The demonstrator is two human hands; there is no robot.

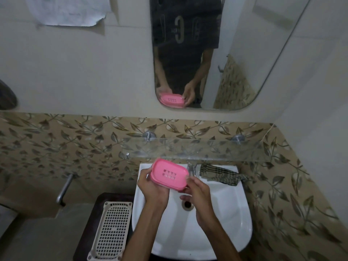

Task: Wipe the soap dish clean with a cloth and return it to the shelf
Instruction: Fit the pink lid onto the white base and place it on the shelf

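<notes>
**Pink soap dish held over the sink**

Both hands hold the pink soap dish [169, 174] above the white sink [222, 213]. The left hand [152, 187] grips its 9 o'clock end, and the right hand [197, 191] pinches its 4 o'clock corner. The checked cloth [220, 174] lies at 3 o'clock, under the glass shelf [207, 148].

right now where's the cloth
In the head view the checked cloth lies on the sink's back rim, right of the tap, below the glass shelf.
</notes>
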